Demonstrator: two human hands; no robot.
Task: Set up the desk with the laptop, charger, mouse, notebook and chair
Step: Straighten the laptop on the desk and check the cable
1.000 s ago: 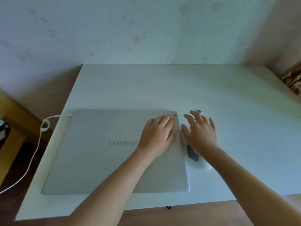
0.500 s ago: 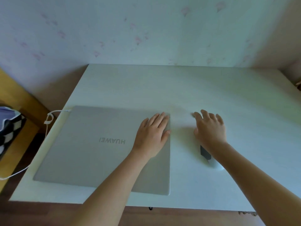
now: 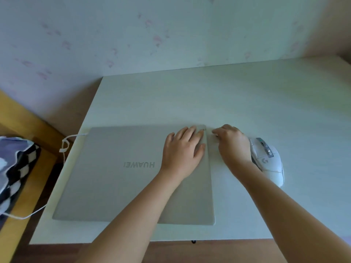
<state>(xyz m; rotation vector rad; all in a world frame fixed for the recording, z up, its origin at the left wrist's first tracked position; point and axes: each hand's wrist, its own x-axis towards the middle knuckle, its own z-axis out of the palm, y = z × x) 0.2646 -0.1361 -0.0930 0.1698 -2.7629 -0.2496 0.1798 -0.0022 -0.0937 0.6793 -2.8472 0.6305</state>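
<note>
Two hands meet at the closed laptop's (image 3: 133,173) far right corner. The left hand (image 3: 182,150) lies flat and released on the lid; the right hand (image 3: 232,144) curls, grasping nothing, against the right edge, mouse (image 3: 268,160) just right.

In the middle of the frame the laptop (image 3: 121,173) is showing a plain silver-grey lid with darker grey letters. At its right the mouse (image 3: 268,161) is looking white with a grey wheel strip. The desk (image 3: 247,103) is appearing off-white. At the left edge a white cable (image 3: 64,147) is showing beside a black-and-white checkered cloth (image 3: 17,171). The wall (image 3: 133,35) in the upper part is looking pale with faint pink spots.
</note>
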